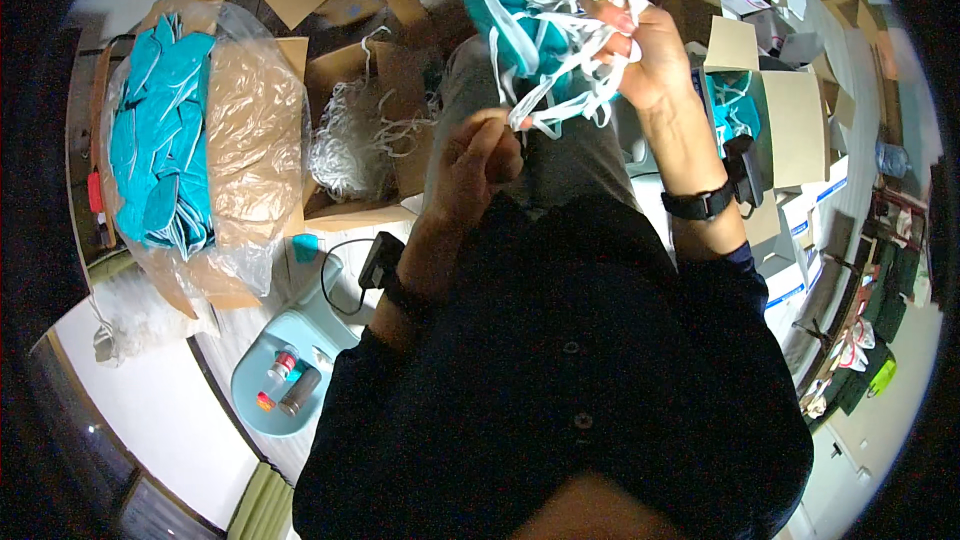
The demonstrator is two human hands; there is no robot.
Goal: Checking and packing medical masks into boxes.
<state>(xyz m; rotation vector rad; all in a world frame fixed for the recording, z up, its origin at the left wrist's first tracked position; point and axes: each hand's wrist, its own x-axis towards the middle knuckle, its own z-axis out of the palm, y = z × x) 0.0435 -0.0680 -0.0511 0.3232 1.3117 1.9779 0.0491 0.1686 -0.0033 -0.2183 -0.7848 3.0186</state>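
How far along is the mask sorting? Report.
Done: a bagged box at left is packed with teal masks. In hand: right hand grips a tangled mask bunch; left hand pinches one strap. Left: loose straps fill another box.

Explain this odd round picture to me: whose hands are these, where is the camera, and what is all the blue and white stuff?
There is no machine here, only a person working with bare hands. The camera sits on the person's head and looks down, so the dark shirt fills the lower part; its wide lens bends the edges.

The right hand is raised and has a grip on a bunch of teal face masks with tangled white straps. The left hand pinches one strap hanging from that bunch.

To the left, a cardboard box lined with a clear plastic bag holds many more teal masks. Beside it, an open box holds loose white straps. Lower left, a light blue stool carries two small bottles.
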